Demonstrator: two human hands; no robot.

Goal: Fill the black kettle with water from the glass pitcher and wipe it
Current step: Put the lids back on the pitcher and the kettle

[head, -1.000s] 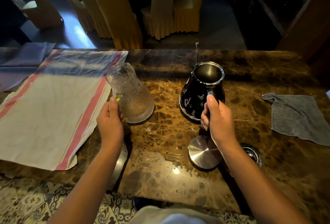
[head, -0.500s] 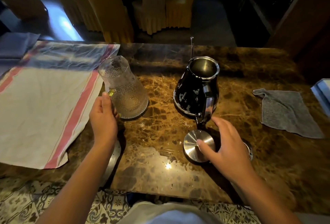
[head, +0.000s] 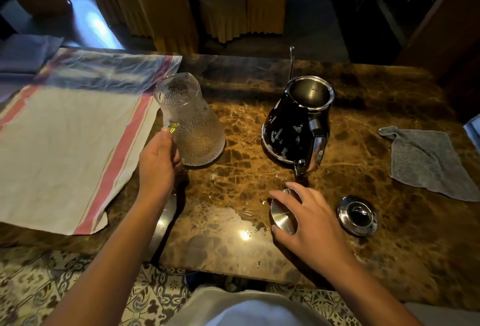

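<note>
1. The black kettle (head: 296, 128) stands upright on the marble counter (head: 233, 242), right of centre in the frame, its mouth open with no lid on. The right hand (head: 309, 219) has let go of the kettle handle, dropped toward the lower middle, and now grips the round steel lid (head: 281, 217) by its edge. My guess is the pouring's done and capping is next.
2. The left hand (head: 158, 167) still holds the glass pitcher (head: 191, 123) by its handle, pitcher standing on the counter, centre-left.
3. The kettle's glossy black with white splotches, wide at the bottom and chrome at rim and handle. The pitcher's pebbly clear glass, cone-shaped.
4. Further out: a soft grey cloth (head: 426, 159) at the right edge for the wiping, a shiny round base (head: 357, 215) lower right, a striped towel (head: 67, 149) on the left, and little puddles near the lid.
</note>
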